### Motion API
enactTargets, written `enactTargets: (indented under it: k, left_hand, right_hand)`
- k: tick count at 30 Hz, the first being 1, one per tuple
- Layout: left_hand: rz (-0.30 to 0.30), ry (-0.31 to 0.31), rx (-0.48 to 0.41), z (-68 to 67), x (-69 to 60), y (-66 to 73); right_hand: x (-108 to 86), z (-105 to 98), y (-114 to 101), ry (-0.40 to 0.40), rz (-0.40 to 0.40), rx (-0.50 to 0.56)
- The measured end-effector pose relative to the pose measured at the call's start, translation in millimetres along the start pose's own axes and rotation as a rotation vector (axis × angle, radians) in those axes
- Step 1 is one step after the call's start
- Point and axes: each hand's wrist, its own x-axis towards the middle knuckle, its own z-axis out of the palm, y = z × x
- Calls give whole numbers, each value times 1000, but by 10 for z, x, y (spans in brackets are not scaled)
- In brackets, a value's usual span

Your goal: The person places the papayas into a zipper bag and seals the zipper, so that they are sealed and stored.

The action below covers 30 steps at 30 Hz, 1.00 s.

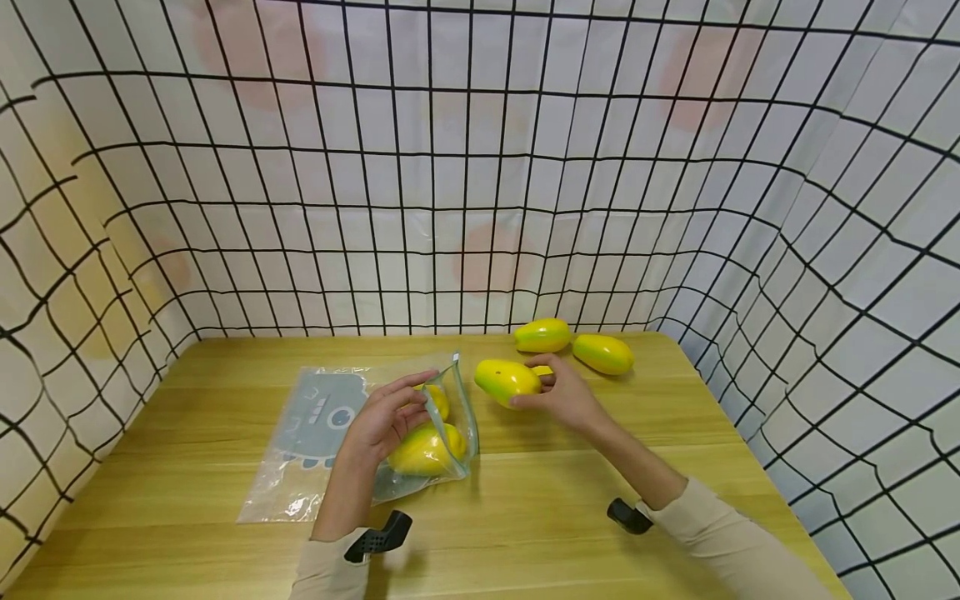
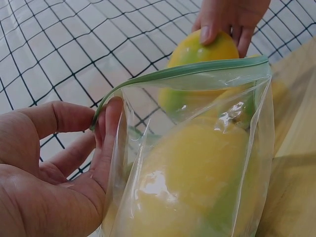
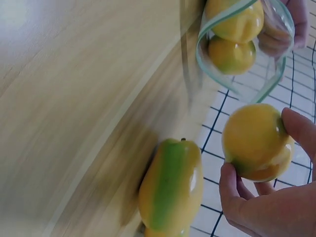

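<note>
Fruit (image 1: 507, 382) first — where is it in the head view, and who has it?

The right hand (image 1: 566, 396) grips it between thumb and fingers, just beside the mouth of a clear bag (image 1: 315, 425) but apart from it. In the bag lie a lower fruit (image 1: 423, 452) and an upper fruit (image 1: 437, 404). Toward the back of the table (image 1: 540, 517) are a far fruit (image 1: 543, 335) and its neighbour (image 1: 603, 354). Some bit of yellow (image 1: 542, 370) shows past the right fingers, too covered for me to tell what it is.

And the left wrist view?

There the left hand (image 2: 44, 192) seems to pinch the rim, fingers curled on either side of the green seal (image 2: 197, 70). The held piece shows beyond it, not yet inside.

So which step would you call this?

Bagging, I judge, with this piece being lined up to go in.

Does the right wrist view agree?

Yes. The mouth gapes, both bagged pieces show, and the right thumb and fingertips clasp the raised one.

Then the next move?

I'd say it calls for carrying that piece across into the opening — left hand holding the rim wide — and letting go only past the seal.
</note>
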Motion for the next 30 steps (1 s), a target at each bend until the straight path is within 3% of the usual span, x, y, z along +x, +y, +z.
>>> enactTargets:
  k: [23, 30]
  left_hand:
    - [-9, 13, 22, -15, 7, -7]
    - [-8, 11, 21, -10, 5, -5]
  right_hand:
    - [16, 301, -114, -85, -23, 79]
    - [31, 338, -129, -72, -19, 40]
